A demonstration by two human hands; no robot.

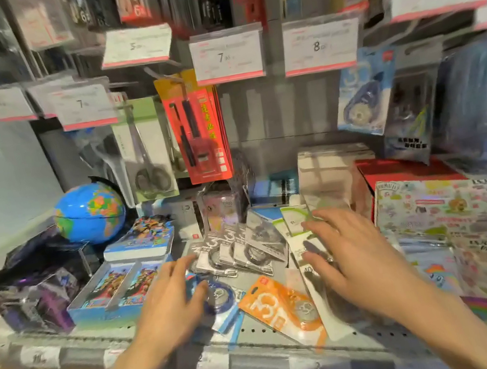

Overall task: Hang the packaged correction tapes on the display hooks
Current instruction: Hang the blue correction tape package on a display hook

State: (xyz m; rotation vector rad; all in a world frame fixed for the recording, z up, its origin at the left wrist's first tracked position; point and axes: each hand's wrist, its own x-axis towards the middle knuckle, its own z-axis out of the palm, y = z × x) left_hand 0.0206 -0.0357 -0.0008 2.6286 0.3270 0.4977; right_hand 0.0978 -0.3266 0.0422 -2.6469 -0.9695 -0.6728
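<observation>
Correction tapes in their card packs lay loose on the grey shelf (260,333) at lower centre of the frame: a fan of grey ones (240,249), a blue one (223,300), an orange one (283,306) and white-and-green ones (300,232). My left hand (171,302) was spread and relaxed, gripping nothing, with fingertips at the edge of the grey fan and over the blue pack. My right hand (353,249) was likewise unclenched, fingers extended over the white-and-green packs, though the blur kept me from telling whether it pressed them or only hovered. The step, as I judged it, was choosing and lifting one pack. To do it well I reckoned I should slide a single pack free of the overlap instead of scooping several, pinch it near the top by its hang hole, and keep the card flat so the hole stayed open for the hook. A matching blue pack (362,93) already hung at upper right beneath the price tag marked 8 (320,44), so sorting by colour first seemed wise. The red pen pack (197,127) hung at upper centre, nothing to do with my job.
</observation>
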